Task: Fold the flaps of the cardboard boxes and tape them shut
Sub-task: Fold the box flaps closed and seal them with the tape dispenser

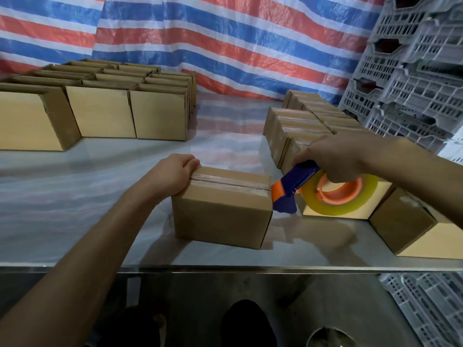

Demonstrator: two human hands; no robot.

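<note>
**Taping station, one box mid-seal**

The small brown cardboard box [221,214] sits near the front edge of the shiny pale table [75,196], pretty much centre. A strip of clear tape [230,181] runs along its closed top seam. The left hand [172,172] has its fingers curled over the box's far-left top edge, gripping it. The right hand [335,159] is wrapped round a blue and orange tape dispenser [290,194] carrying a yellowish clear roll [338,196]. The dispenser's nose is touching the box's top right edge.

Open-topped brown boxes [100,111] stand far left and a row of taped boxes [300,126] sits at right. Grey plastic crates [413,71] are stacked far right, with a red, white and blue striped tarp [225,46] behind.
</note>
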